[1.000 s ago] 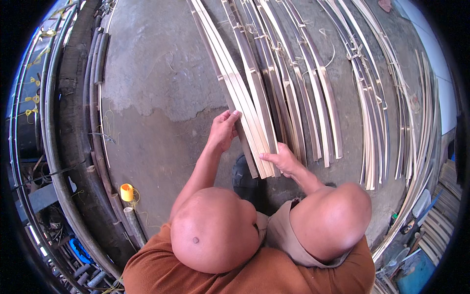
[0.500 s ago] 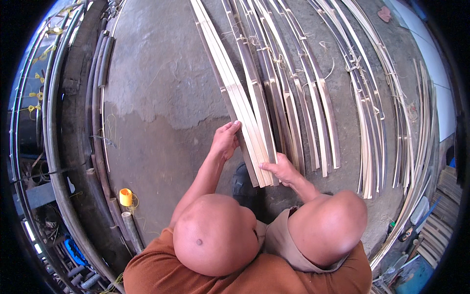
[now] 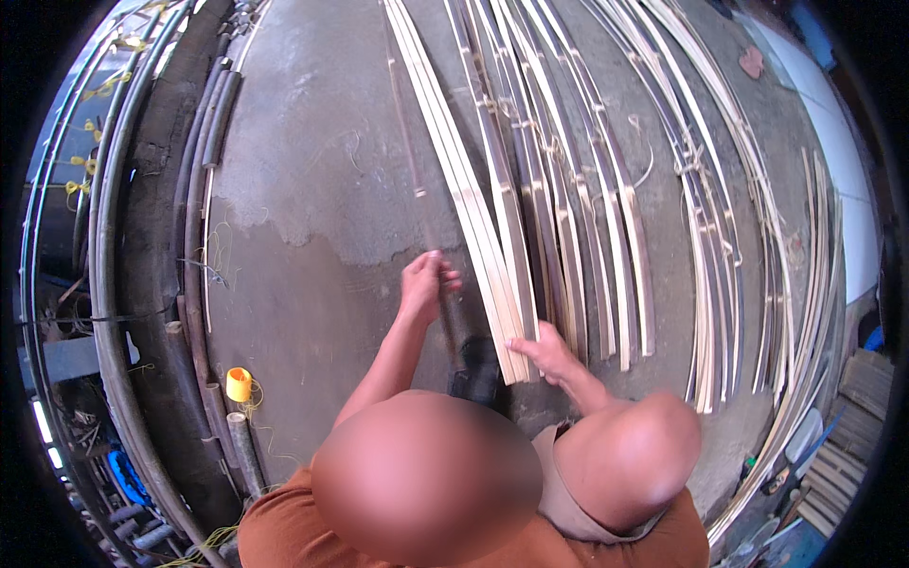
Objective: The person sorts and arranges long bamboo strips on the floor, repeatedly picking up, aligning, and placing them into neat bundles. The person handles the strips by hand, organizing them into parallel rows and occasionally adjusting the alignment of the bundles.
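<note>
My left hand [image 3: 426, 284] pinches a single dark bamboo strip [image 3: 449, 327] near its near end. That strip runs away from me and stands apart from the pale strips. My right hand [image 3: 552, 352] grips the near ends of several long pale bamboo strips [image 3: 471, 213], with the thumb on top. The fingers under them are partly hidden. Dark-skinned bamboo strips [image 3: 504, 180] lie just right of the pale ones. A dark shoe [image 3: 476, 371] shows between my hands, by the near end of the dark strip.
Tied bundles of bamboo strips [image 3: 696, 175] lie along the floor to the right. Long poles [image 3: 106, 227] and short dark pole pieces [image 3: 222, 118] line the left side. Near them sits a yellow ring-shaped piece [image 3: 239, 384] with yellow twine. Wooden slats [image 3: 838, 473] lie at the lower right.
My left hand has drawn the dark strip leftward, away from the pale strips, opening a gap. My right hand stays on the pale strips. The whole view has shifted slightly.
</note>
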### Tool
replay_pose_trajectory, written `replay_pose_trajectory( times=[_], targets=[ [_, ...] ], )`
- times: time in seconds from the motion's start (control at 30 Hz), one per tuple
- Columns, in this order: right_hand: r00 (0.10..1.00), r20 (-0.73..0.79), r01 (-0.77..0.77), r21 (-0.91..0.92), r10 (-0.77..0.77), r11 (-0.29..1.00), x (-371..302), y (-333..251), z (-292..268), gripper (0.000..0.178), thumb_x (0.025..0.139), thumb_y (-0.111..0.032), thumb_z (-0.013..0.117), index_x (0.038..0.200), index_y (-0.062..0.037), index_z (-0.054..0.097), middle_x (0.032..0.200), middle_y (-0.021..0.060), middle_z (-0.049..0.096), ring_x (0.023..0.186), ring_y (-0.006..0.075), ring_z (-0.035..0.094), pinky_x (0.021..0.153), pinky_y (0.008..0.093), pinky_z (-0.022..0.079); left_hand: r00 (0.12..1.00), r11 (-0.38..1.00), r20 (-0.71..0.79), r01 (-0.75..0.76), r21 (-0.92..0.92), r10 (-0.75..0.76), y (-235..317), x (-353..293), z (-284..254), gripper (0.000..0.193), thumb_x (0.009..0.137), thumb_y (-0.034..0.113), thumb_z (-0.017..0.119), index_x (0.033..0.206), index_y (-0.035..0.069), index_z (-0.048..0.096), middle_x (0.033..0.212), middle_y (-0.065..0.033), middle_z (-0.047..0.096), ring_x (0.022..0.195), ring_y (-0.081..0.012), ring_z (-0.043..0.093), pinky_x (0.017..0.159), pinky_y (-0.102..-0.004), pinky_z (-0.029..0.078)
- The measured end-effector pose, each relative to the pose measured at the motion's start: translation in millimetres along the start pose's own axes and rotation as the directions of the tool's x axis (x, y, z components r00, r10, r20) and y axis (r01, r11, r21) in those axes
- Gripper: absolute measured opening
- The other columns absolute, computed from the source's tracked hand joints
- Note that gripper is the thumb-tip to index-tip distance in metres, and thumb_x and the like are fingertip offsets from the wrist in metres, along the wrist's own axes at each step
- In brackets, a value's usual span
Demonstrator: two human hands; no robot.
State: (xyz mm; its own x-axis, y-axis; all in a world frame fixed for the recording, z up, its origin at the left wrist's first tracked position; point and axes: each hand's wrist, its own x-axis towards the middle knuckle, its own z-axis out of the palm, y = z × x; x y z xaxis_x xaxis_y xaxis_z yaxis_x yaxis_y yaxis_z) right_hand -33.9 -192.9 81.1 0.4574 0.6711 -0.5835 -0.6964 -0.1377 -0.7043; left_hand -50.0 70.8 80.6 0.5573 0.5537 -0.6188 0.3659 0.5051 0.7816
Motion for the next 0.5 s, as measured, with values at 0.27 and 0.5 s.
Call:
replay_pose_trajectory(
  times=[0.27, 0.5],
  targets=[
    [0.999, 0.020, -0.032, 0.064, 0.031, 0.997, -2.1, -3.3, 0.3, 0.036, 0.087, -0.009, 0.072, 0.119, 0.0033, 0.062, 0.106, 0.0117, 0.069, 0.093, 0.0180, 0.066, 0.083, 0.0343, 0.055, 0.662, 0.470, -0.210, -0.241, 0.849, 0.719, 36.3, 83.7, -140.9, 0.038, 0.099, 0.024, 0.054, 0.127, -0.001, 0.061, 0.115, -0.0241, 0.067, 0.107, -0.0351, 0.067, 0.092, -0.0404, 0.051],
    [0.998, -0.037, -0.052, 0.027, 0.053, 0.998, -13.6, -1.6, -0.8, 0.039, 0.086, -0.011, 0.074, 0.120, 0.0026, 0.061, 0.108, 0.0112, 0.068, 0.096, 0.0187, 0.065, 0.087, 0.0361, 0.054, 0.744, 0.363, -0.093, -0.209, 0.908, 0.662, 29.3, 98.6, -253.5, 0.038, 0.099, 0.026, 0.053, 0.126, 0.002, 0.062, 0.116, -0.0255, 0.065, 0.109, -0.0395, 0.064, 0.092, -0.0438, 0.051]
  ],
)
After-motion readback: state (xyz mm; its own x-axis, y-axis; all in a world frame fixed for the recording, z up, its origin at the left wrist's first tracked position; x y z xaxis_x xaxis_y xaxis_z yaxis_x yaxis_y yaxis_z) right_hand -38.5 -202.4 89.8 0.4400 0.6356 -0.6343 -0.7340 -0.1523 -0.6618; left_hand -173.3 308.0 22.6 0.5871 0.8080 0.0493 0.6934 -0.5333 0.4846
